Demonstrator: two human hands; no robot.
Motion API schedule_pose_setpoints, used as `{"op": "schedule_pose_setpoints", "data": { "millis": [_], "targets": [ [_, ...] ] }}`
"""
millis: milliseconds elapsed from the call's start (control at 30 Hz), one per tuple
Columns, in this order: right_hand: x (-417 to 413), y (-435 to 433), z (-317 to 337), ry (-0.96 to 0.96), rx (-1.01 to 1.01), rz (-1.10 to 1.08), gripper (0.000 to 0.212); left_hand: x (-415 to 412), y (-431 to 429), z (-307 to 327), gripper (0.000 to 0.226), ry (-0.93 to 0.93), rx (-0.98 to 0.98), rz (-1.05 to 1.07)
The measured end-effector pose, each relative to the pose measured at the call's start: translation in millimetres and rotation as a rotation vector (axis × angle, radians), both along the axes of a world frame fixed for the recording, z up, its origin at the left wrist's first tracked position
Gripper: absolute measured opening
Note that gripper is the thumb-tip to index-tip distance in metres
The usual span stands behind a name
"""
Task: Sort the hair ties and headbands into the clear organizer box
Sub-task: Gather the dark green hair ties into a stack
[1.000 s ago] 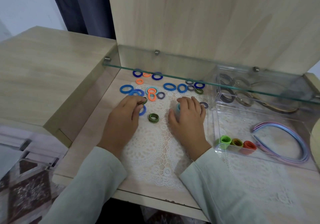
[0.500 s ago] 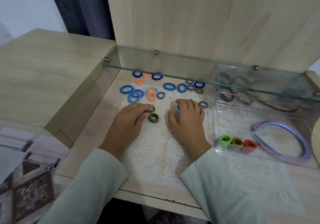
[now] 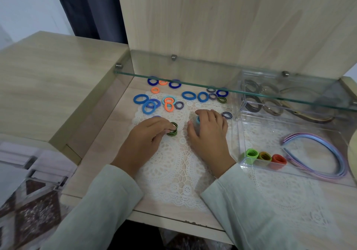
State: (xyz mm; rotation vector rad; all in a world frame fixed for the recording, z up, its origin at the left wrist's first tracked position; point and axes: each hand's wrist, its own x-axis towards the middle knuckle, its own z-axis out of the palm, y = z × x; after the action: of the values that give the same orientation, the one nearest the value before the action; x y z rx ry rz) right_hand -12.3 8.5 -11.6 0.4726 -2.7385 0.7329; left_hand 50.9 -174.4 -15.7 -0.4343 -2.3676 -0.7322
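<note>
Gathering step: left hand (image 3: pixel 146 134) grip pinches striped ties (image 3: pixel 173 131), right hand (image 3: pixel 207 132) cups blue ties (image 3: pixel 198 120); next, probably the box (image 3: pixel 239 139) at 3 o'clock.

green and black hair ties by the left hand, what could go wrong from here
1. The green and black hair ties sit in a small stack pinched by the left hand; lifting it could spill loose ones across the lace mat.
2. The glass shelf overhangs the far hair ties and the back of the clear box; a reaching hand might bump its edge.
3. The right hand grips light blue hair ties, so it likely cannot steady the stack.
</note>
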Motion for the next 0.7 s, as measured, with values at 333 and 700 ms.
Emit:
{"op": "schedule_pose_setpoints", "data": {
  "millis": [333, 700],
  "targets": [
    [-0.1, 0.8, 0.2, -0.009, 0.006, 0.003, 0.037, 1.2, 0.3, -2.1, 0.022, -0.043, -0.005, 0.042],
    [0.3, 0.9, 0.9, -0.014, 0.018, 0.002, 0.037, 1.5, 0.7, -0.7, 0.026, -0.105, -0.001, 0.012]
  ]
}}
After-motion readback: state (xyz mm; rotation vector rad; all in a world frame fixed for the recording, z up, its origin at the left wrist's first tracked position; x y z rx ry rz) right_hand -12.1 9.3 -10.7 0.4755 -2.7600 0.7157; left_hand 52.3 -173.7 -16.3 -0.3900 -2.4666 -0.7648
